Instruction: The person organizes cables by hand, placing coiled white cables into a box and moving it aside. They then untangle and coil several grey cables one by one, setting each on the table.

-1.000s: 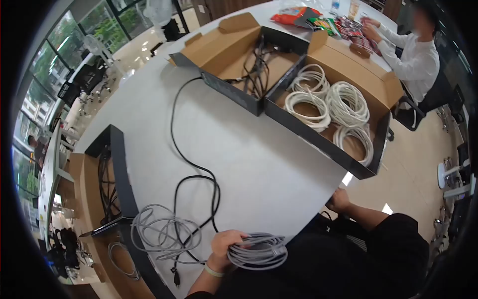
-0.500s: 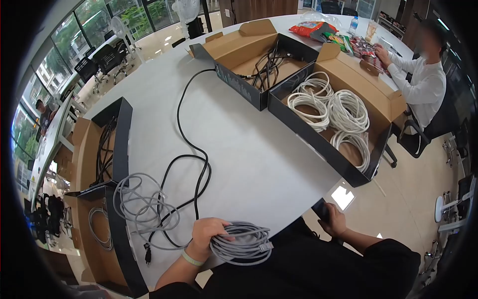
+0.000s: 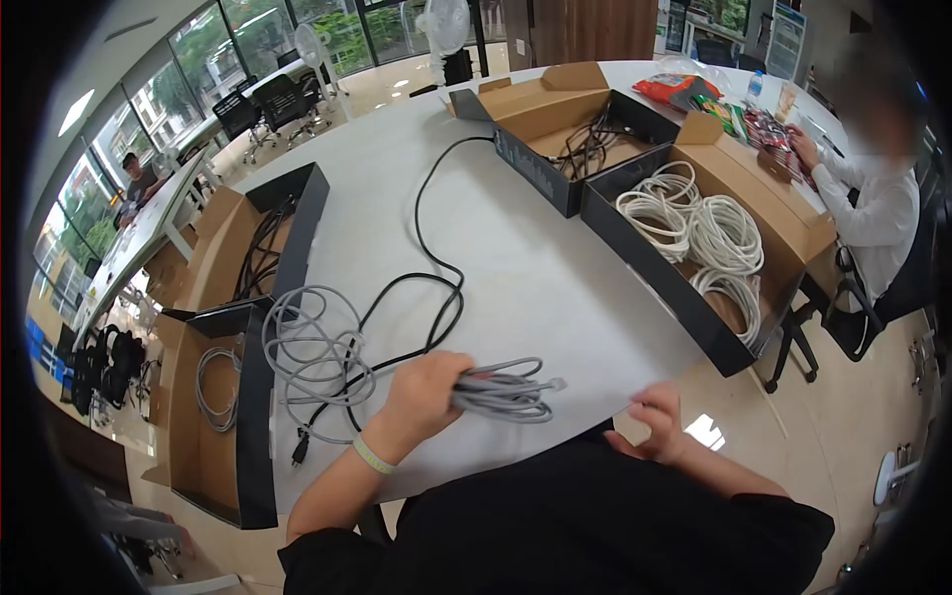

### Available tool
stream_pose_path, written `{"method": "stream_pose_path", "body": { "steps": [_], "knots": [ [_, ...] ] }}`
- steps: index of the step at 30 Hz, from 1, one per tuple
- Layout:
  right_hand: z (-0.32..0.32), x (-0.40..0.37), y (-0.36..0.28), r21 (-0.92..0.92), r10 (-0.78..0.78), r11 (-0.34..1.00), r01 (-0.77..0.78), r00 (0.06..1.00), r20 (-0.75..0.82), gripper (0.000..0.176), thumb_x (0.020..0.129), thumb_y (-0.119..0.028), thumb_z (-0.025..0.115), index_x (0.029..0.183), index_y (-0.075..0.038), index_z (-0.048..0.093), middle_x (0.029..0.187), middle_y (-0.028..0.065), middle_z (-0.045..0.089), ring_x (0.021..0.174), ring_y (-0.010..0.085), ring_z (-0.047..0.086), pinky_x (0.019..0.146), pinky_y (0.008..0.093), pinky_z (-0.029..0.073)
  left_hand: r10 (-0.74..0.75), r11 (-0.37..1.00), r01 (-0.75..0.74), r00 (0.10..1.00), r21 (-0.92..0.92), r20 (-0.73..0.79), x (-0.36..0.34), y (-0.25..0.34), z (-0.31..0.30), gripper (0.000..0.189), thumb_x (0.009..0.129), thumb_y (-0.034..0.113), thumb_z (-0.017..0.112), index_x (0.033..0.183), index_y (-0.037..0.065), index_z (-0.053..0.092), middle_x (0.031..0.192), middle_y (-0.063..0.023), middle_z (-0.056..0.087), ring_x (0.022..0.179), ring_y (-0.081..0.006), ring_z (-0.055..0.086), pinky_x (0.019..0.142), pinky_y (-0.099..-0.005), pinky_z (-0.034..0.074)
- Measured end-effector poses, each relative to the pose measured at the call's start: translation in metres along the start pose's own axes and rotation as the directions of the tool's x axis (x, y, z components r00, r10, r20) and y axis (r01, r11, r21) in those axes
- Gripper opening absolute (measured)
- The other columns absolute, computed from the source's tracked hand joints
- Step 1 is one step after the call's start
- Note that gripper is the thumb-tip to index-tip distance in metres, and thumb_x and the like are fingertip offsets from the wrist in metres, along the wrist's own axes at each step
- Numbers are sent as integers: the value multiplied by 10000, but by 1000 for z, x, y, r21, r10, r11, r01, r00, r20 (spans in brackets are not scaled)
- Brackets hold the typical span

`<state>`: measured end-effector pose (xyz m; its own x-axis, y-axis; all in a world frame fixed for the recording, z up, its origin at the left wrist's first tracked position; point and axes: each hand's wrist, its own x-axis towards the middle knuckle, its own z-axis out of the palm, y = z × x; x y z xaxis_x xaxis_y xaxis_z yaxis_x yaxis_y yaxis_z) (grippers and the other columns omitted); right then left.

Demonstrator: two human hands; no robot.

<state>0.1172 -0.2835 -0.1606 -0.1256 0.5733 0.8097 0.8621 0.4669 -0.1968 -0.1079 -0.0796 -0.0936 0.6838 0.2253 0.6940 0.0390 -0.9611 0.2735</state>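
Observation:
My left hand (image 3: 424,395) is wrapped round a coiled grey network cable (image 3: 508,397), held above the front of the white table (image 3: 555,297). A clear connector sticks out at the coil's right end. My right hand (image 3: 653,424) is raised by the table's front edge, apart from the coil, its fingers loosely bent and spaced with nothing visible in them. Left of my left hand, a loose tangle of grey cable (image 3: 322,342) spills beside an open box. A black power cord (image 3: 459,283) winds across the table, crossing under that tangle.
Open black cardboard boxes hold white coiled cables (image 3: 724,238), black cords (image 3: 590,144), more black cords (image 3: 263,248) and a grey cable (image 3: 216,392). A person in a white sleeve (image 3: 888,228) sits at the right near snack packets (image 3: 769,134) and a bottle (image 3: 756,87).
My left hand has lifted the grey coil forward over the table. My right hand, earlier low with a dark phone-like object, has come up without it. The view has shifted.

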Motion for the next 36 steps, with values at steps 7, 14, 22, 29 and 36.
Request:
{"method": "stream_pose_path", "body": {
  "steps": [7,14,22,29,36],
  "knots": [
    [51,131,18,251,-66,968,22,984,166,585,575,-124,720,1094,12,488,868,118,559,746,268,565,619,335,455,185,936,-198,980,289,72,44,19,-8,271,630,12,574,898,41,536,610,-31,453,517,-147,486,474,-254,416],
    [55,129,7,197,-129,974,112,989,79,402,507,-28,640,903,3,586,607,47,515,492,186,511,478,275,429,100,994,-101,994,31,45,31,3,-6,431,568,12,631,990,28,544,614,-41,481,538,-176,509,487,-281,421],
    [58,125,-1,14,-360,931,364,911,200,273,575,-67,545,839,-1,569,602,13,440,510,131,467,472,248,391,373,928,-372,923,26,-94,-5,-26,21,324,591,26,642,911,36,589,646,-40,547,566,-194,556,557,-279,507],
    [55,119,-12,44,-325,943,329,890,320,161,612,-86,530,752,-6,526,589,12,418,503,116,439,477,235,353,436,892,-440,898,-103,-57,-4,-34,19,199,645,53,633,839,45,590,600,-27,529,542,-169,539,557,-276,519],
    [54,116,1,278,-85,960,28,977,197,365,531,-75,637,878,4,559,593,37,469,522,170,513,483,305,421,91,993,-91,996,-77,-3,8,-23,13,274,628,106,700,865,73,567,709,-51,584,641,-204,587,684,-327,503]
  ]
}}
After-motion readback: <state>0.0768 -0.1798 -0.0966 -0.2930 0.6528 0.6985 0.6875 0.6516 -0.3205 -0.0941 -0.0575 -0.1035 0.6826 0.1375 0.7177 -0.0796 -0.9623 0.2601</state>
